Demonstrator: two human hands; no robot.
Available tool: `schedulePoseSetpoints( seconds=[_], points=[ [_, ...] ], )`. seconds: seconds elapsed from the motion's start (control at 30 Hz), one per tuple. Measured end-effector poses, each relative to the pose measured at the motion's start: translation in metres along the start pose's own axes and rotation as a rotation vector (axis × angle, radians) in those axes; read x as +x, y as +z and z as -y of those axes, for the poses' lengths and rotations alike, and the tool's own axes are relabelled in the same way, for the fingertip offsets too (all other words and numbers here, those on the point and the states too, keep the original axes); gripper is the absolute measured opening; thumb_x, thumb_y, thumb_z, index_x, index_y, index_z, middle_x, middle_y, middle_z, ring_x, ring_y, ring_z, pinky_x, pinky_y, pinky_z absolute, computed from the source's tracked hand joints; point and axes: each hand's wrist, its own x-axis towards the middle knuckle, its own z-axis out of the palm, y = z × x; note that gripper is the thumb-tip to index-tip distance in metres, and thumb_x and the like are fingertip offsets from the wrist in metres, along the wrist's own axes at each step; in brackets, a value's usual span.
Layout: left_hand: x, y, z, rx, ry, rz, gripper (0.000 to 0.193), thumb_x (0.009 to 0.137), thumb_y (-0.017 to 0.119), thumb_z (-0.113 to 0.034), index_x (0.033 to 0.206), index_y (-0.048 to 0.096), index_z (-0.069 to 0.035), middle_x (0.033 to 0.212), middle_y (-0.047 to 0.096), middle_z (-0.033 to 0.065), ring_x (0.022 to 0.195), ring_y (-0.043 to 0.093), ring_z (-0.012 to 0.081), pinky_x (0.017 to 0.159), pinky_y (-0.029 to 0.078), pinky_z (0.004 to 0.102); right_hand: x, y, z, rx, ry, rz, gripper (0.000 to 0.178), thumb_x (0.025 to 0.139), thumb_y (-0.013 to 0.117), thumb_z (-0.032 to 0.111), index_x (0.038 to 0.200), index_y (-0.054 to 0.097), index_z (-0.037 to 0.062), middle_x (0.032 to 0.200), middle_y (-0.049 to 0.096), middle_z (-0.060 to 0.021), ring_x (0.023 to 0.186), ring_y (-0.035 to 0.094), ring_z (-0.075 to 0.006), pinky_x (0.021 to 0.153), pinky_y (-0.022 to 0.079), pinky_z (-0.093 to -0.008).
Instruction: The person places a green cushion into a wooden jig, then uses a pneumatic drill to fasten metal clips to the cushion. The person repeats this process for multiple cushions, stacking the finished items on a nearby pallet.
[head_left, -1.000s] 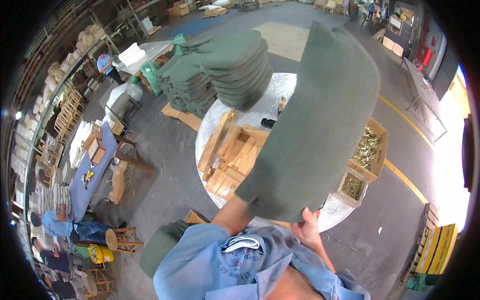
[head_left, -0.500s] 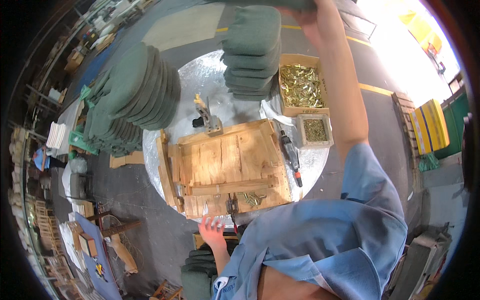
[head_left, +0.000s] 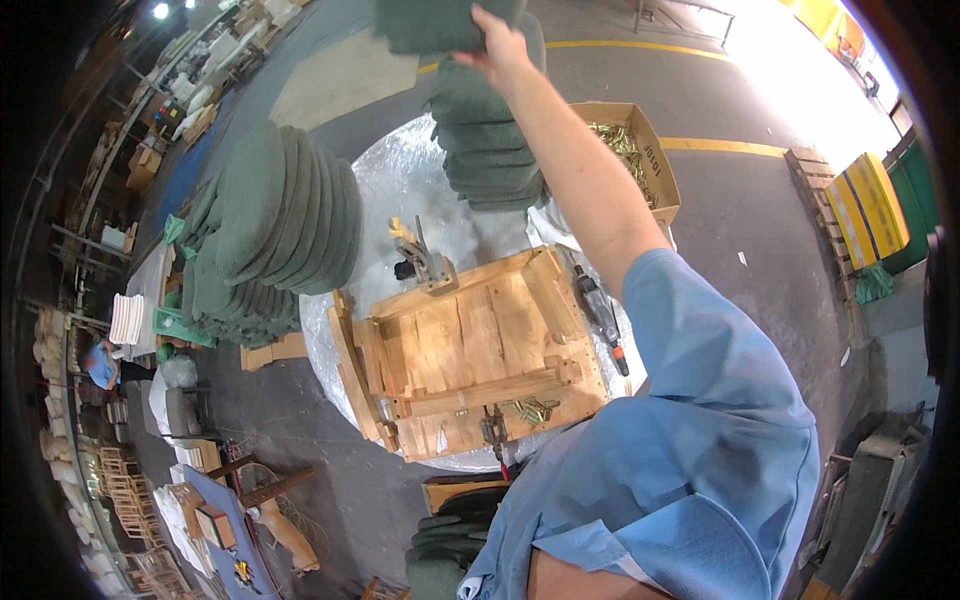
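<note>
The right hand [head_left: 500, 45] reaches far forward and grips one green pad [head_left: 440, 22] at its near edge, fingers closed over it. The pad hangs above the right stack [head_left: 495, 150] of like pads, at the far edge of the round table [head_left: 400, 170]. The left hand is not in view; its state cannot be told.

Procedure for the lift, as judged from this position:
- Keep the grip firm on the edge. The pad is wide and soft, and it will probably sag away from the hand.
- Raise the pad clear of the stack before drawing it back, so the pads below are not dragged askew.
- Bring it over the wooden frame [head_left: 470, 350], which lies flat at the table's middle.
- Avoid the staple gun [head_left: 420, 262] just beyond the frame, and the driver [head_left: 603, 315] beside its right edge.

The left stack [head_left: 280, 225] leans heavily, so keep the pad well apart from it. An open box [head_left: 640, 160] of brass fittings stands right of the table.
</note>
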Motion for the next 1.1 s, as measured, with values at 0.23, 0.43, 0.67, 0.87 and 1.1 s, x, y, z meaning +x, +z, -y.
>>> schedulePoseSetpoints(
  seconds=[0.23, 0.43, 0.67, 0.87, 1.1],
  points=[
    [-0.013, 0.028, -0.015, 0.158, 0.032, -0.080, 0.045, 0.105, 0.063, -0.054, 0.123, 0.067, -0.013, 0.097, 0.072, 0.0114, 0.084, 0.068, 0.0309, 0.080, 0.056, 0.0485, 0.025, -0.085, -0.047, -0.161, 0.274, -0.350, 0.082, 0.094, 0.080, 0.026, 0.150, 0.037, -0.0148, 0.151, 0.049, -0.0337, 0.118, 0.068, -0.0510, 0.076, 0.070, -0.0506],
    [-0.013, 0.036, -0.018, 0.215, 0.074, -0.103, 0.043, 0.105, 0.064, -0.052, 0.121, 0.067, -0.013, 0.095, 0.071, 0.0107, 0.084, 0.068, 0.0305, 0.079, 0.055, 0.0478, -0.004, -0.104, -0.046, -0.157, 0.223, -0.271, 0.081, 0.094, 0.080, 0.032, 0.147, 0.042, -0.0149, 0.144, 0.055, -0.0317, 0.111, 0.072, -0.0476, 0.073, 0.070, -0.0473],
    [-0.016, 0.035, -0.012, 0.242, 0.114, -0.113, 0.041, 0.105, 0.064, -0.050, 0.118, 0.067, -0.012, 0.092, 0.070, 0.0099, 0.083, 0.068, 0.0300, 0.076, 0.055, 0.0471, -0.022, -0.115, -0.051, -0.155, 0.163, -0.280, 0.082, 0.093, 0.079, 0.037, 0.149, 0.044, -0.0119, 0.143, 0.056, -0.0286, 0.109, 0.073, -0.0436, 0.075, 0.070, -0.0444],
    [-0.021, 0.028, 0.005, 0.239, 0.136, -0.139, 0.040, 0.105, 0.064, -0.049, 0.116, 0.067, -0.011, 0.090, 0.070, 0.0092, 0.083, 0.068, 0.0296, 0.075, 0.055, 0.0465, -0.017, -0.118, -0.043, -0.242, 0.266, -0.202, 0.091, 0.093, 0.081, 0.045, 0.156, 0.038, -0.0042, 0.148, 0.055, -0.0250, 0.105, 0.077, -0.0396, 0.075, 0.068, -0.0447],
    [-0.021, 0.017, 0.025, 0.256, 0.119, -0.162, 0.038, 0.105, 0.065, -0.047, 0.113, 0.067, -0.010, 0.088, 0.069, 0.0085, 0.082, 0.068, 0.0291, 0.072, 0.054, 0.0458, -0.012, -0.121, -0.024, -0.679, 0.451, -0.154, 0.082, 0.085, 0.075, 0.075, 0.118, 0.064, 0.0009, 0.097, 0.073, -0.0079, 0.084, 0.077, -0.0236, 0.068, 0.062, -0.0369]
  ],
)
